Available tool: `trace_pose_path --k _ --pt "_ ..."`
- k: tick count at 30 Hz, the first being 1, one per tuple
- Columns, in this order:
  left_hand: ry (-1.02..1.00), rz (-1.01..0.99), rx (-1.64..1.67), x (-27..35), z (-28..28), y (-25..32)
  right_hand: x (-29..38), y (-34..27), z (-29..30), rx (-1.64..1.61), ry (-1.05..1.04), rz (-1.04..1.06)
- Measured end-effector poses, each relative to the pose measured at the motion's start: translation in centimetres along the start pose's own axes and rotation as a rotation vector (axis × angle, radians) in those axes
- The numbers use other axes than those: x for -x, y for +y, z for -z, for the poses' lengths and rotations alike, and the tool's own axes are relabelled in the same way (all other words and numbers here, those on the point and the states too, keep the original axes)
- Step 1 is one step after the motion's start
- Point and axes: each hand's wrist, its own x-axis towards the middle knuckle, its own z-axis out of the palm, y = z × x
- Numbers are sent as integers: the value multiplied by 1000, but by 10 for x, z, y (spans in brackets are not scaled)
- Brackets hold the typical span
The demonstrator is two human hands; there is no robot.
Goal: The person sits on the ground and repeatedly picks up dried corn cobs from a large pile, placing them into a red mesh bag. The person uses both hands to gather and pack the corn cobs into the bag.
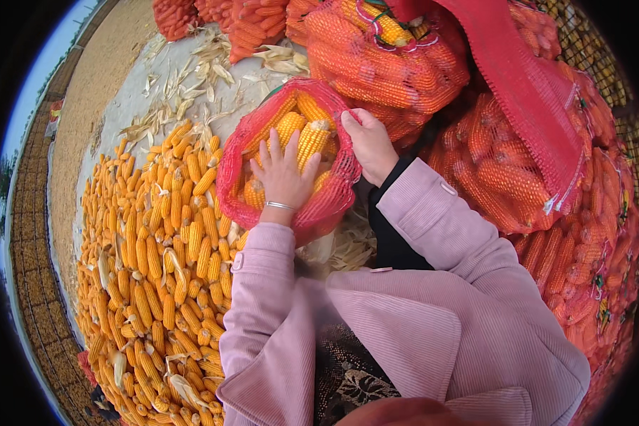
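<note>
A red mesh sack (237, 181) stands before me with its mouth spread wide, and yellow corn cobs (313, 141) fill it to near the rim. Over the cobs lies my left hand (287, 178), palm down with its fingers spread; a silvery bangle circles the wrist. Its fingertips rest on or just above the cobs, and it grasps none of them. My right hand (371, 144) pinches the sack's right rim between thumb and fingers. The lower part of the sack is hidden by my left sleeve and coat.
Left of the sack spreads a large heap of husked corn cobs (154, 277). Dry husks (181, 96) litter the pale ground sheet. Filled mesh sacks (383, 80) are piled ahead and to the right, one draped with a red mesh strip (516, 85). Wire-mesh cribs line both edges.
</note>
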Motion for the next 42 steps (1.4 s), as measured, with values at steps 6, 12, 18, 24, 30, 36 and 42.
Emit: trace_pose_path --k 6,12,18,24,30,36,42 --pt "29 -163 -89 21 -25 1 5 -3 -6 202 -9 82" --pt "125 -269 11 21 -33 -16 3 0 -4 215 11 99" --pt "181 -259 66 22 -27 -8 1 2 1 169 -42 60" --pt "188 -182 139 25 -16 -2 0 -1 1 -6 -79 -30" --pt "296 25 455 26 9 -16 -12 -7 12 125 -52 20" --pt "621 355 90 20 44 -70 -18 -10 18 563 92 228" --pt "50 806 590 43 61 -94 -15 -27 5 938 64 483"
